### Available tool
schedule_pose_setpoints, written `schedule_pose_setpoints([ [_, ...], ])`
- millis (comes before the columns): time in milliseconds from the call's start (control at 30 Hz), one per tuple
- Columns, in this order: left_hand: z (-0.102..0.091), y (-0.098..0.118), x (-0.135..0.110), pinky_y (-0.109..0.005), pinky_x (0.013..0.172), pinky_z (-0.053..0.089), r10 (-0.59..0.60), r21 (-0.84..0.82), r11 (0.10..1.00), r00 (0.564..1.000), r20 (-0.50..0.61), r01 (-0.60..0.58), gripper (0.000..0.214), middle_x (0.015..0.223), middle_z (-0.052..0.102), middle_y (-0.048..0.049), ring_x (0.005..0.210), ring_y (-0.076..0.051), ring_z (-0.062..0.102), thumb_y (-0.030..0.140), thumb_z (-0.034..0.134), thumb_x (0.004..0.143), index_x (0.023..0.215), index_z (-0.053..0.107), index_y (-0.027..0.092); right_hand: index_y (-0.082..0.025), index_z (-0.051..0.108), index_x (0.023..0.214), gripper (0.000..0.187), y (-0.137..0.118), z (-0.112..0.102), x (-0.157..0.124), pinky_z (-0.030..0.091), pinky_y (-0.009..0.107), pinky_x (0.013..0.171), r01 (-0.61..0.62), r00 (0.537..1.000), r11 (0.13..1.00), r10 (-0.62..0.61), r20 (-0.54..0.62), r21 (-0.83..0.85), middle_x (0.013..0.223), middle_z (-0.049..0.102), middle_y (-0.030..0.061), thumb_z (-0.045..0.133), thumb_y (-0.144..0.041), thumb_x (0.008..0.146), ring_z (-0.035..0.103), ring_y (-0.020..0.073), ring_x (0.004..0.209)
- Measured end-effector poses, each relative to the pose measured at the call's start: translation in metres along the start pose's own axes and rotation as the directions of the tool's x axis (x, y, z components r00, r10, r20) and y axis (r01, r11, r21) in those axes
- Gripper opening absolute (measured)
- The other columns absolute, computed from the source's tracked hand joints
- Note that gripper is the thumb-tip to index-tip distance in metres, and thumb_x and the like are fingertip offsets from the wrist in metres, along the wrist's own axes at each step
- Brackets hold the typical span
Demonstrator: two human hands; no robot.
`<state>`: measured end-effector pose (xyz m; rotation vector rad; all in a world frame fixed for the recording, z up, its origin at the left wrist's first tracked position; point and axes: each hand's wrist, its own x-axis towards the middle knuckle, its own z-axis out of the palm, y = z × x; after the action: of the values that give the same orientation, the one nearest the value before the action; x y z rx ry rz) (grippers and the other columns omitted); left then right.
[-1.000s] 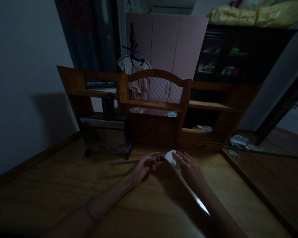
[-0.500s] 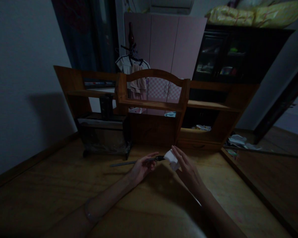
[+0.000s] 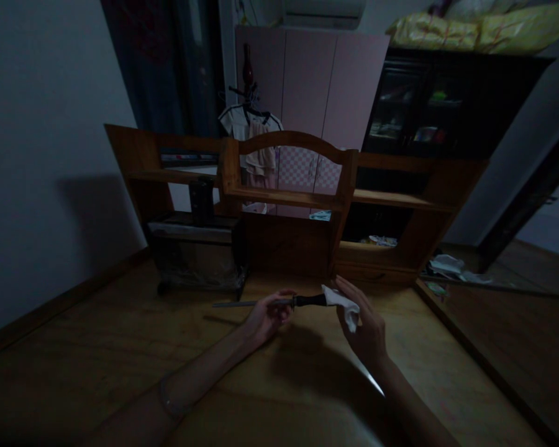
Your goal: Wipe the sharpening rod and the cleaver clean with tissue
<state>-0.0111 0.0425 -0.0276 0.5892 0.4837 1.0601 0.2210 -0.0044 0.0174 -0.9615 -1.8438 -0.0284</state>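
Observation:
My left hand (image 3: 266,315) pinches the metal rod of a sharpening steel (image 3: 251,303) held level above the wooden desk (image 3: 121,347), its tip pointing left. The steel's dark handle (image 3: 311,301) sticks out to the right of my fingers. My right hand (image 3: 366,326) holds a crumpled white cloth (image 3: 343,304) against the end of that handle. Both hands hover just in front of the desk's wooden shelf unit (image 3: 284,198).
The room is dim. A dark rack with a clear bag (image 3: 195,254) stands at the back left of the desk. Small items lie on the shelves (image 3: 377,240) and papers (image 3: 447,267) to the right. A pink wardrobe (image 3: 312,81) and dark cabinet (image 3: 423,105) stand behind.
My right hand has slid the white cloth rightward along the steel, uncovering the dark handle. My left hand keeps its grip in about the same place.

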Motion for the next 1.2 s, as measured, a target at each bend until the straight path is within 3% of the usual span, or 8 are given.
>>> schedule_pose_setpoints([
  [133, 0.001, -0.001, 0.000, -0.020, 0.048, 0.041, 0.004, 0.014, 1.000, 1.000, 0.001, -0.004, 0.023, 0.069, 0.062, -0.0062, 0.057, -0.011, 0.057, 0.014, 0.058, 0.079, 0.100, 0.064, 0.007, -0.030, 0.043, 0.137, 0.058, 0.000, 0.004, 0.001, 0.046, 0.040, 0.098, -0.022, 0.999, 0.999, 0.019, 0.050, 0.047, 0.140, 0.040, 0.0084, 0.049, -0.008, 0.083, 0.050, 0.0234, 0.120],
  [300, 0.001, -0.004, 0.001, -0.022, 0.050, 0.041, -0.015, 0.047, 0.999, 0.999, 0.031, 0.014, 0.023, 0.073, 0.062, -0.0061, 0.059, -0.013, 0.059, 0.014, 0.059, 0.077, 0.099, 0.064, 0.010, -0.029, 0.046, 0.134, 0.056, 0.000, 0.009, -0.001, 0.051, 0.035, 0.088, -0.033, 0.990, 0.997, 0.024, 0.139, 0.067, 0.126, 0.046, 0.0100, 0.054, -0.011, 0.081, 0.057, 0.0219, 0.107],
  [567, 0.001, -0.005, -0.002, -0.021, 0.051, 0.040, -0.043, 0.155, 0.988, 0.991, 0.126, 0.023, 0.025, 0.067, 0.062, -0.0065, 0.057, -0.013, 0.058, 0.020, 0.056, 0.081, 0.101, 0.065, 0.009, -0.023, 0.055, 0.120, 0.032, -0.001, 0.006, -0.003, 0.051, 0.032, 0.079, -0.132, 0.991, 0.991, 0.132, 0.017, 0.015, 0.106, 0.064, 0.0094, 0.045, -0.021, 0.089, 0.063, 0.0223, 0.094],
  [700, 0.002, -0.005, -0.002, -0.022, 0.051, 0.040, -0.061, 0.167, 0.985, 0.988, 0.139, 0.038, 0.025, 0.067, 0.062, -0.0061, 0.057, -0.013, 0.058, 0.020, 0.056, 0.080, 0.101, 0.065, 0.010, -0.020, 0.043, 0.130, 0.041, -0.001, 0.003, -0.006, 0.053, 0.028, 0.066, -0.311, 0.950, 0.949, 0.313, -0.023, 0.055, 0.101, 0.066, 0.0095, 0.047, -0.027, 0.090, 0.067, 0.0213, 0.081],
  [767, 0.003, -0.005, -0.003, -0.021, 0.050, 0.040, -0.046, 0.189, 0.982, 0.988, 0.147, 0.018, 0.025, 0.065, 0.061, -0.0063, 0.057, -0.013, 0.058, 0.021, 0.055, 0.080, 0.101, 0.065, 0.009, -0.019, 0.029, 0.141, 0.053, 0.000, 0.004, -0.006, 0.053, 0.031, 0.072, -0.362, 0.932, 0.930, 0.363, -0.006, 0.071, 0.110, 0.064, 0.0118, 0.044, -0.031, 0.092, 0.067, 0.0217, 0.087],
  [900, 0.005, -0.005, -0.003, -0.023, 0.051, 0.042, -0.033, 0.310, 0.951, 0.990, 0.137, -0.011, 0.026, 0.066, 0.063, -0.0078, 0.053, -0.014, 0.056, 0.023, 0.055, 0.080, 0.100, 0.064, 0.009, -0.023, 0.007, 0.149, 0.056, 0.004, 0.009, -0.003, 0.043, 0.042, 0.098, -0.304, 0.944, 0.949, 0.287, 0.164, 0.086, 0.139, 0.047, 0.0122, 0.027, -0.036, 0.098, 0.051, 0.0232, 0.121],
  [1000, 0.007, -0.006, -0.005, -0.025, 0.054, 0.045, -0.037, 0.373, 0.928, 0.992, 0.119, -0.010, 0.027, 0.069, 0.064, -0.0079, 0.055, -0.014, 0.058, 0.026, 0.057, 0.081, 0.102, 0.063, 0.010, -0.025, 0.005, 0.149, 0.055, 0.007, 0.011, -0.002, 0.038, 0.045, 0.104, -0.209, 0.941, 0.977, 0.189, 0.282, 0.042, 0.147, 0.037, 0.0100, 0.023, -0.038, 0.099, 0.041, 0.0233, 0.131],
  [1200, 0.011, -0.008, -0.006, -0.023, 0.053, 0.045, -0.101, 0.419, 0.906, 0.991, 0.091, 0.054, 0.026, 0.070, 0.065, -0.0063, 0.055, -0.013, 0.059, 0.025, 0.061, 0.077, 0.098, 0.063, 0.011, -0.031, 0.028, 0.144, 0.047, -0.002, 0.003, 0.002, 0.053, 0.037, 0.080, -0.115, 0.933, 0.970, 0.180, 0.312, -0.215, 0.108, 0.055, 0.0098, 0.030, -0.036, 0.098, 0.060, 0.0218, 0.094],
])
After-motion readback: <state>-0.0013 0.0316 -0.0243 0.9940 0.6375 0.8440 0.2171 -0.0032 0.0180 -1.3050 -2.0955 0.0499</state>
